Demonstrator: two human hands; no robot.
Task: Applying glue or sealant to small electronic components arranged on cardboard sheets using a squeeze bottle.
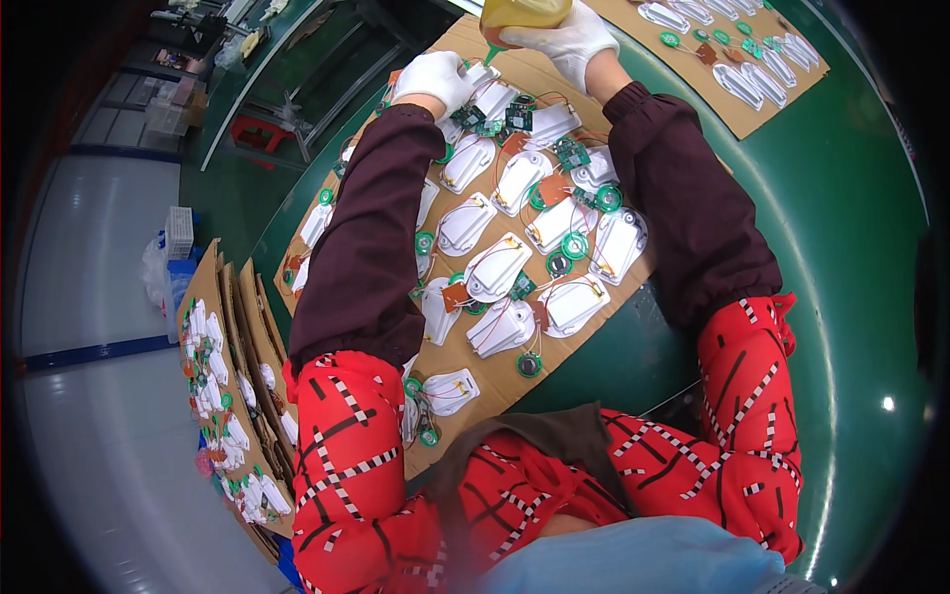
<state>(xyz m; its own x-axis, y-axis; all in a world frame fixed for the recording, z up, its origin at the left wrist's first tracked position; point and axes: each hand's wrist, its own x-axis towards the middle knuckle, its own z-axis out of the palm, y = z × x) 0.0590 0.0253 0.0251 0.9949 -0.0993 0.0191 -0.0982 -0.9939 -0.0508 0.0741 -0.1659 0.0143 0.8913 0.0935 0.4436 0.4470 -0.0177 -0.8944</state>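
Note:
My right hand (566,42), in a white glove, is wrapped round a squeeze bottle (524,12) of yellowish liquid. The bottle is tipped down, its green nozzle pointing at a white plastic casing (483,75) near the far edge of a cardboard sheet (460,396). Beside that casing is my left hand (433,79), also gloved, with its fingers curled together; what they pinch is hidden. Across the sheet lie several more white casings (500,267) with thin wires, green-rimmed round speakers (574,246) and small green circuit boards (571,153).
A second cardboard sheet (747,114) with similar parts lies at the far right of the green table (792,208). On the left, several loaded cardboard sheets (233,287) stand close together. Beyond the table's left side are a metal frame (341,49) and a red stool (257,139).

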